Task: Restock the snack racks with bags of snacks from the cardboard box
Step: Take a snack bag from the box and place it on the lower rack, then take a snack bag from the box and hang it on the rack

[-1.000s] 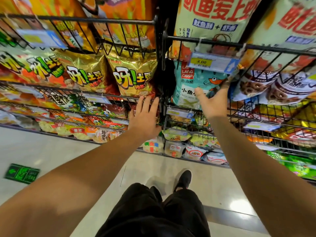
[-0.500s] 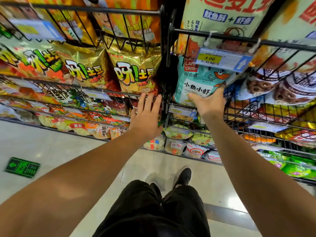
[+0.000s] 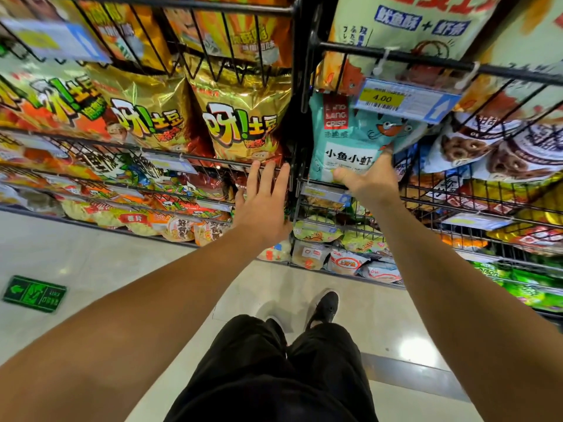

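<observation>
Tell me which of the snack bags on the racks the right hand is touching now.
The teal bag with the crab drawing, under the 4.00 price tag. The right hand holds its lower edge; the gold bags hang further left.

— What is the floor (image 3: 91, 263) like?
— It is pale and shiny, made of big smooth tiles. A bright spot of light (image 3: 408, 350) shines on it.
— Is anything stuck on it?
— Yes, a green sign (image 3: 34, 294) with an arrow, over on the left. A grey strip (image 3: 405, 365) also runs across the floor on the right.
</observation>
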Demonstrator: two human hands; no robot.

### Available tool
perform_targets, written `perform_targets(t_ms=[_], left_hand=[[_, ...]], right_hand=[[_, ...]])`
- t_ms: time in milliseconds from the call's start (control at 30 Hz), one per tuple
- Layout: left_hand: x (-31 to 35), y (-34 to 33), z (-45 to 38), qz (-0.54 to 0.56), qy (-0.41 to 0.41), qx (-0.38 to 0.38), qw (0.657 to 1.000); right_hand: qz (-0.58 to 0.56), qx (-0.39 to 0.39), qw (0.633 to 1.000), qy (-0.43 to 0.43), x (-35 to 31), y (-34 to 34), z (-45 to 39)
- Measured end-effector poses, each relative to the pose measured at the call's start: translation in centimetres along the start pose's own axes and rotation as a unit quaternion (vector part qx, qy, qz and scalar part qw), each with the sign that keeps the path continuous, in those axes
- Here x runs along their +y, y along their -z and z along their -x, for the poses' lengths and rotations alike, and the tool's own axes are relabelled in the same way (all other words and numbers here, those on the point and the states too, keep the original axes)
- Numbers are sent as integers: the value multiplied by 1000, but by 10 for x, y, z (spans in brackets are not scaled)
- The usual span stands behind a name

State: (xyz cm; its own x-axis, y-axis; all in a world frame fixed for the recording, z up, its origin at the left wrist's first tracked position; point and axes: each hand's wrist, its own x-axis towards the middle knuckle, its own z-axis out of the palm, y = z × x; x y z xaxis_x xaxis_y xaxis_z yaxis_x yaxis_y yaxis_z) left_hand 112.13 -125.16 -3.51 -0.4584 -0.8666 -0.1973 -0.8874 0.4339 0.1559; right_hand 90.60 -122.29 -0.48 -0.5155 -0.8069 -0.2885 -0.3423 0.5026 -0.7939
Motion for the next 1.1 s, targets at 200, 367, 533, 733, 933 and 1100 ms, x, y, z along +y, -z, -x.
perform_targets(t_ms=[200, 367, 533, 733, 933, 1100], left_hand=[[-1, 9, 2, 15, -4, -8, 1000], [5, 23, 7, 22, -6, -17, 1000], [28, 27, 36, -1, -61, 2, 998], [106, 7, 81, -16, -168, 14, 986], [246, -39, 152, -9, -304, 8, 953], [384, -80, 221, -38, -403, -6, 914]], right_hand=[[65, -23, 997, -23, -14, 4, 2], [44, 7, 999, 11, -3, 10, 30], [172, 28, 980, 90, 30, 30, 83], [330, 43, 930, 158, 110, 79, 161], [401, 68, 912, 41, 227, 181, 278], [400, 112, 907, -72, 326, 269, 383]])
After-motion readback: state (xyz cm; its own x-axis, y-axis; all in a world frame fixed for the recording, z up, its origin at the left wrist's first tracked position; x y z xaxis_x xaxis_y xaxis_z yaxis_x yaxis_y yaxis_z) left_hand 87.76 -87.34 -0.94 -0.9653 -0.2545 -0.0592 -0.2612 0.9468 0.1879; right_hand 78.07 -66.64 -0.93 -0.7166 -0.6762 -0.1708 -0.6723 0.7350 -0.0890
